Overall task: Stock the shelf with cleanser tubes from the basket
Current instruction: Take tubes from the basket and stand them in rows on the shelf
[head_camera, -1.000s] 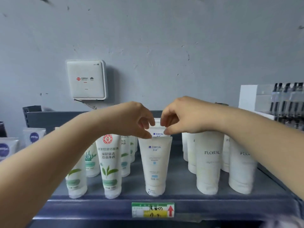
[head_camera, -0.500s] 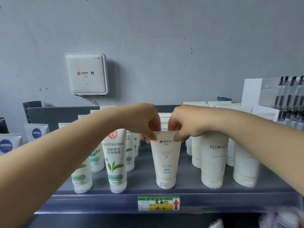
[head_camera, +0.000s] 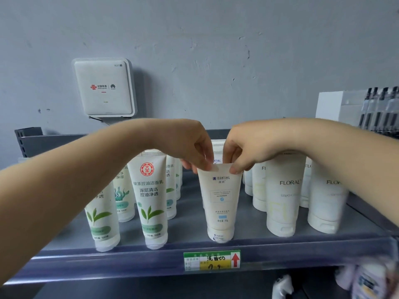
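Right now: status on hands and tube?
Left hand and right hand pinch the Manting tube by its top. Tube upright on shelf. Green-tea tubes left, Floral tubes right; nothing blocking.

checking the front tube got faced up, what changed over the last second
The Manting tube came forward from close against the one behind it and now stands on its cap near the shelf lip, above the price tag. The left hand and right hand kept pinching its top corners throughout. The green tea tubes and Floral tubes stayed put.
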`<state>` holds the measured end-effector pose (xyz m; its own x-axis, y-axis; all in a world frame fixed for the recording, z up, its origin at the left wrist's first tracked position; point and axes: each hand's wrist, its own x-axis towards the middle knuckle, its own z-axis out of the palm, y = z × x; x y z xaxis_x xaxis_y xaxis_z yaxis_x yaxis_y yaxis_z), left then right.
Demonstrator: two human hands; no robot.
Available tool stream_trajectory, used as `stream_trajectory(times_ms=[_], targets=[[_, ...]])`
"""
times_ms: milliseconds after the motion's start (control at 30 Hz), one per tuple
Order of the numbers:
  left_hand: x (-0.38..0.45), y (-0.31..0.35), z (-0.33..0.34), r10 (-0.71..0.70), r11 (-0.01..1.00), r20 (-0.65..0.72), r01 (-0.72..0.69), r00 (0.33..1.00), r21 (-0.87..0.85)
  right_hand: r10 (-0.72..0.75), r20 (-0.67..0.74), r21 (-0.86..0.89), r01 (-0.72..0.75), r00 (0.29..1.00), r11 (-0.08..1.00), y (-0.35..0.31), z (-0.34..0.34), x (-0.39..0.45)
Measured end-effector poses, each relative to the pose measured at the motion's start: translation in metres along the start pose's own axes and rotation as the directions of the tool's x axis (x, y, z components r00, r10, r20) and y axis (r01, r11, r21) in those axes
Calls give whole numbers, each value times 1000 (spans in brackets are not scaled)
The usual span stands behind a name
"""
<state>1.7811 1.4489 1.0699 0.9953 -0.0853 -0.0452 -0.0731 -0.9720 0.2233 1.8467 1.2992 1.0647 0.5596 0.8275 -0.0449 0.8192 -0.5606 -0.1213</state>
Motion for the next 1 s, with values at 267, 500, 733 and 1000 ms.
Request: stream_trajectory(times_ms=[267, 500, 733, 1000], targets=[[22, -24, -31, -42, 990, -160, 63, 986, 128, 58, -150, -178, -84, 987, 980, 6, -29, 35], [52, -28, -21, -100, 967, 57, 83, 993, 242, 153, 59, -196, -139, 986, 971, 10, -12, 73], [65, -26, -16, -106, 972, 154, 70, 982, 223, 151, 120, -172, -129, 981, 977, 12, -13, 76], [67, -27, -17, -87, 984, 180, 56, 980, 170, 119, 126, -143, -101, 985, 985, 14, -14, 71]])
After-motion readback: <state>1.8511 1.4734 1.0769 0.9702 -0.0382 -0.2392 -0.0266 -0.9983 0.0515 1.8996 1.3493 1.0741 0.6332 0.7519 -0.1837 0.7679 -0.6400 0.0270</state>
